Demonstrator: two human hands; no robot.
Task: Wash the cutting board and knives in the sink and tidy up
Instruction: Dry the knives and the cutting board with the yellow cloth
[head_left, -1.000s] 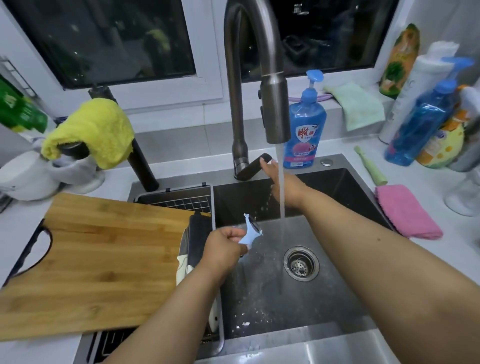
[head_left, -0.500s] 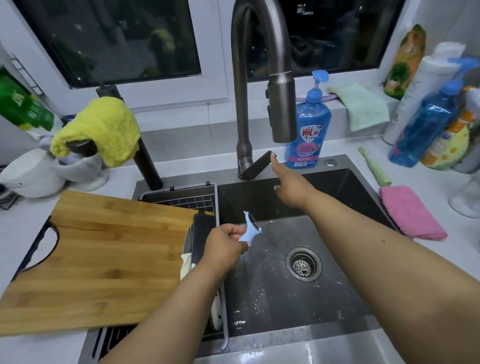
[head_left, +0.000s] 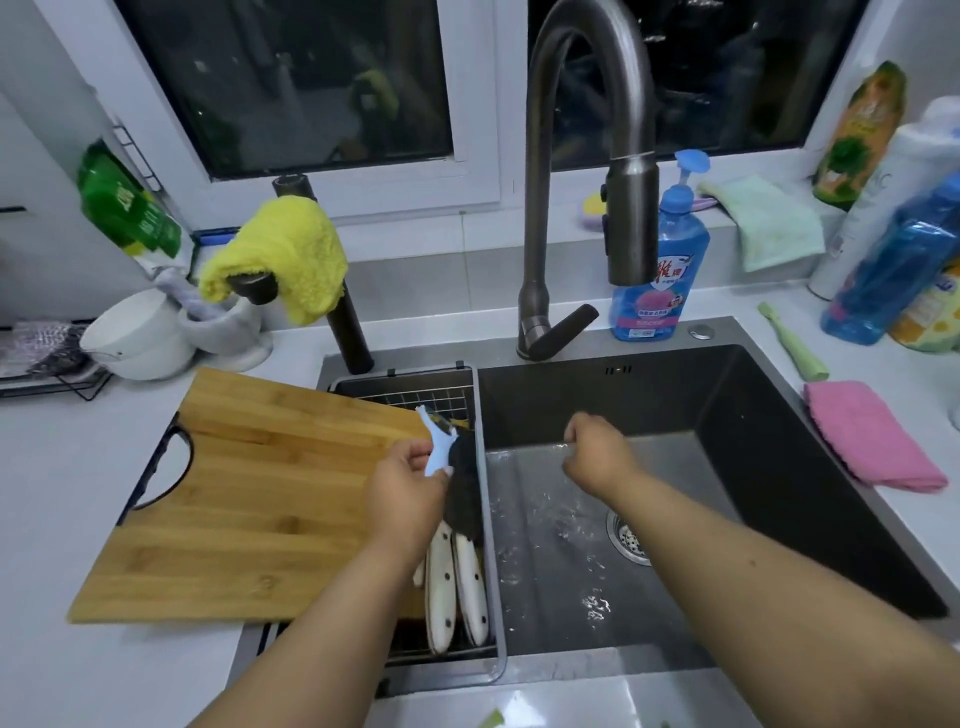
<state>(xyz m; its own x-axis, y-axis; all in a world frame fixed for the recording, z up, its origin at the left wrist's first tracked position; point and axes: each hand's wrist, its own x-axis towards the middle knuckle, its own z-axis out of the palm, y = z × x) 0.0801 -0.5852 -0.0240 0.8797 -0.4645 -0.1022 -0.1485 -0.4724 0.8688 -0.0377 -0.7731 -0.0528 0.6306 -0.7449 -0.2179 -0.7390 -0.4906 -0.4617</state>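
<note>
A wooden cutting board lies on the counter, its right edge over the drain basket in the sink's left part. Two knives with cream handles and dark blades lie in that basket. My left hand pinches a small light-blue peeler just above the knives. My right hand hovers over the dark sink basin with its fingers loosely curled, holding nothing. The faucet runs no water.
Blue dish-soap bottle stands behind the sink. A pink cloth and green brush lie on the right counter, with bottles behind. A yellow cloth hangs at left, near white bowls. The sink drain is open.
The water has stopped. My right hand left the faucet lever and dropped back over the basin. My left hand carried the peeler left, from the basin to above the basket.
</note>
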